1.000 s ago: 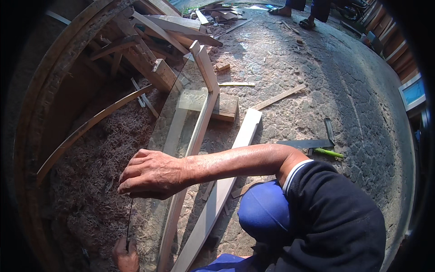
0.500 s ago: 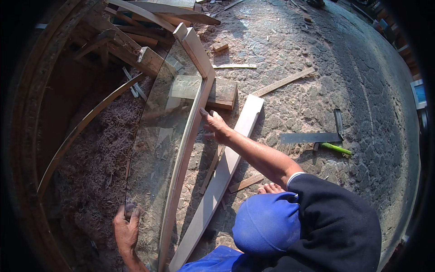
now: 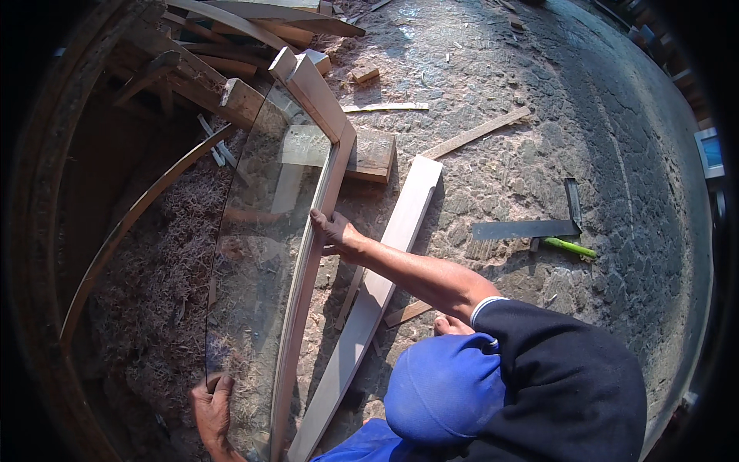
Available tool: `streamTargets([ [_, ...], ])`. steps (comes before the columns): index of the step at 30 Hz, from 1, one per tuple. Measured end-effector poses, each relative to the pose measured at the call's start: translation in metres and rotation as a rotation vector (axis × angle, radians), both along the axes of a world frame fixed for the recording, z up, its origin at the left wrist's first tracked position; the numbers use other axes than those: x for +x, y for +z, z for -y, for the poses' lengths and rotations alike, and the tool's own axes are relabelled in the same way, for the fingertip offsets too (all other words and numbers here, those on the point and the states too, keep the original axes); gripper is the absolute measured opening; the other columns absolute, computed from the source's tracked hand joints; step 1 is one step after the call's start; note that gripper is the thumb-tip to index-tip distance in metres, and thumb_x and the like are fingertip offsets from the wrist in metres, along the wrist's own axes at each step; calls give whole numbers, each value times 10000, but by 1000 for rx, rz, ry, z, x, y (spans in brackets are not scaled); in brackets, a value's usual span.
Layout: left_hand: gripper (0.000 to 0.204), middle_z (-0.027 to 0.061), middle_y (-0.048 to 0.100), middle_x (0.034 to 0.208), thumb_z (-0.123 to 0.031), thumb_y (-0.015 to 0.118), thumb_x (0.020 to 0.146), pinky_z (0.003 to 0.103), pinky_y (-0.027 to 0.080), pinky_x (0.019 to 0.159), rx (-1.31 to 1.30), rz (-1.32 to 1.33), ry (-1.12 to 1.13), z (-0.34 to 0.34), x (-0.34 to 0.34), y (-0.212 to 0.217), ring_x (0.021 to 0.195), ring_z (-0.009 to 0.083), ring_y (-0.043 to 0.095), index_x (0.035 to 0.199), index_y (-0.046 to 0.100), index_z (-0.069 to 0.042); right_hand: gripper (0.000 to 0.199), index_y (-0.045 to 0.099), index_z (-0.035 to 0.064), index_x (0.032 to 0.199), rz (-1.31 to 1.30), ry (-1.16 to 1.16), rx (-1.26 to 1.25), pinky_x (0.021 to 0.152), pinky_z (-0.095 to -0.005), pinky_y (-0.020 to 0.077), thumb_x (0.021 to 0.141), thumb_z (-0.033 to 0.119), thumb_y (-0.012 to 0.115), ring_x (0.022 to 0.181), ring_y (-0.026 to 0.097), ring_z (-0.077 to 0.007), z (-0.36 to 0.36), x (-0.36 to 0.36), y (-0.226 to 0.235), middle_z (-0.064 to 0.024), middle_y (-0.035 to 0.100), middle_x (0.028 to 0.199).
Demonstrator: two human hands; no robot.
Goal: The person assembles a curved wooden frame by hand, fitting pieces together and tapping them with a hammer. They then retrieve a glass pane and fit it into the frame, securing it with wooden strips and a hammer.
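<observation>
A clear glass pane [image 3: 250,308] lies along a pale wooden frame [image 3: 302,308] that has an angled corner at its far end. My left hand [image 3: 212,408] pinches the pane's near left edge between thumb and fingers. Farther up, my right hand [image 3: 337,233] grips the long rail of the frame, its thumb over the inner edge by the glass and the other fingers on the outer side, partly hidden. Beneath the frame's far part sits a thick wooden block [image 3: 373,156].
A planed board [image 3: 381,285] lies diagonally right of the frame, by my blue-clad knee [image 3: 443,385]. Farther right are an L-shaped metal tool [image 3: 531,229] and a green handle [image 3: 570,248]. Wood shavings [image 3: 154,285], a curved strip [image 3: 131,215] and stacked timber [image 3: 246,35] lie left.
My right hand has slid down the rail toward me, its thumb now over the inner edge. The frame's far end has shifted slightly left and nearer. My left hand has lowered a little.
</observation>
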State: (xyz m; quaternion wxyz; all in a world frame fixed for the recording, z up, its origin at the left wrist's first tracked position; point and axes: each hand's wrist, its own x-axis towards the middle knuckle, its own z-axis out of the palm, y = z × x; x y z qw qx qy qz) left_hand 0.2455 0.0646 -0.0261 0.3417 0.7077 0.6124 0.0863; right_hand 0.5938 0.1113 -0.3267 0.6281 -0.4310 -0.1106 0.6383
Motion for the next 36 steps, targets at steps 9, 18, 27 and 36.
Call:
streamTargets([
  [9,208,-13,594,765,-177,673,1004,255,390,610,30,-41,-110,-5,-28,-12,667,78,481,909,674,8,859,393,-31,1492,634,110,-41,1093,-452,470,950,577,667,1287,576,-340,37,21,24,-249,556,1394],
  [18,368,168,745,1022,-249,675,991,386,517,867,-24,-219,-186,-11,-4,9,920,261,676,1200,684,54,258,699,63,1124,1510,79,-377,816,-430,556,978,271,653,943,682,-328,326,154,33,-140,671,1012],
  [27,199,-1,602,809,-165,620,1040,258,417,667,44,-60,-110,-16,-9,-16,731,82,508,997,671,23,128,648,68,1031,1855,160,-849,856,-473,522,916,116,621,994,638,-368,426,215,27,-139,648,997],
  [36,203,-6,614,747,-148,675,992,265,395,613,49,20,-102,-9,0,-9,684,69,483,926,695,43,367,536,76,1112,1958,276,-884,826,-523,482,761,17,624,1008,599,-393,460,221,-2,-170,576,1016],
])
